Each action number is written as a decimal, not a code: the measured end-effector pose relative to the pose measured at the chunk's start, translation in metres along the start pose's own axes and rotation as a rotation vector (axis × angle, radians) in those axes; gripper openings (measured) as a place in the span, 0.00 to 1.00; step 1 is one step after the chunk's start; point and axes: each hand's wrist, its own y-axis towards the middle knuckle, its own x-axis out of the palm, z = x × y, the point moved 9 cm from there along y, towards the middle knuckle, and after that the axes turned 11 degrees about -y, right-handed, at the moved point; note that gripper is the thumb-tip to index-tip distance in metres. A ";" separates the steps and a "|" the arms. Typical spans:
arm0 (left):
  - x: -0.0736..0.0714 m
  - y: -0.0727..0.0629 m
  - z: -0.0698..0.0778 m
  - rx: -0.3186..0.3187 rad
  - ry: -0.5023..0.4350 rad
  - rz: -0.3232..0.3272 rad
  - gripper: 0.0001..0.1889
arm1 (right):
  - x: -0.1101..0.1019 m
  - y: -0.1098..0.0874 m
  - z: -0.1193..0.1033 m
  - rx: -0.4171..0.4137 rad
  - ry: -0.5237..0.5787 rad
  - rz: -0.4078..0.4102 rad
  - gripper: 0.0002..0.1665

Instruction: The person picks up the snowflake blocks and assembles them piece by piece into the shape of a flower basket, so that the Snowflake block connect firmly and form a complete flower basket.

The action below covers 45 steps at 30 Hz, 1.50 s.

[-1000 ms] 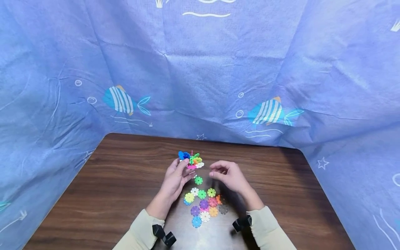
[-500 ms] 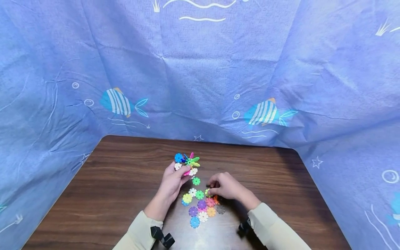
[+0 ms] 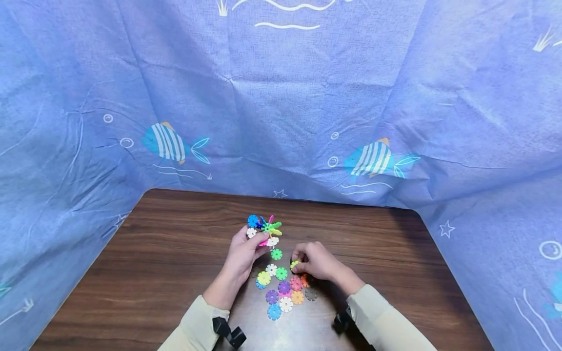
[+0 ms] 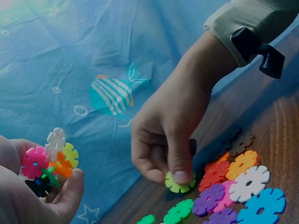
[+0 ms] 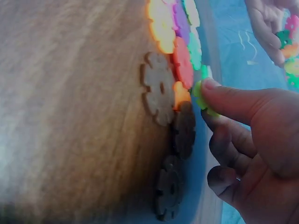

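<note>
1. Yellow-green disc [image 3: 294, 264]: pinched between thumb and fingers of right hand [image 3: 317, 261], at far edge of the pile [image 3: 284, 287].
2. Multicolour cluster [image 3: 267, 227] of joined discs: held in left hand [image 3: 243, 251], beyond the pile, slightly left.
3. Green disc [image 3: 276, 254]: on the desk [image 3: 153, 268], just beyond the pile.
4. Grey disc [image 3: 311, 294]: right side of the pile.
5. Blue fish-print curtain [image 3: 281, 97]: well beyond the pile.

In the head view, a blue curtain [image 3: 281, 97] fills twelve o'clock, a brown table [image 3: 175, 258] six, a printed striped fish [image 3: 372, 158] nearly three, and faint, perhaps, grass [image 3: 28, 305] eight.
</note>
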 end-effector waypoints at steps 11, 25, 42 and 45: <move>-0.002 0.004 -0.006 -0.001 -0.007 0.015 0.20 | -0.047 0.000 0.007 0.065 0.417 0.209 0.15; 0.002 0.004 -0.010 0.000 0.010 0.001 0.22 | -0.053 0.000 0.003 0.135 0.700 0.459 0.10; -0.004 0.005 -0.006 0.046 0.133 0.048 0.23 | -0.049 0.004 -0.012 0.053 0.606 0.420 0.16; -0.004 0.005 -0.006 0.042 0.136 0.051 0.24 | -0.048 0.004 -0.012 0.015 0.585 0.409 0.19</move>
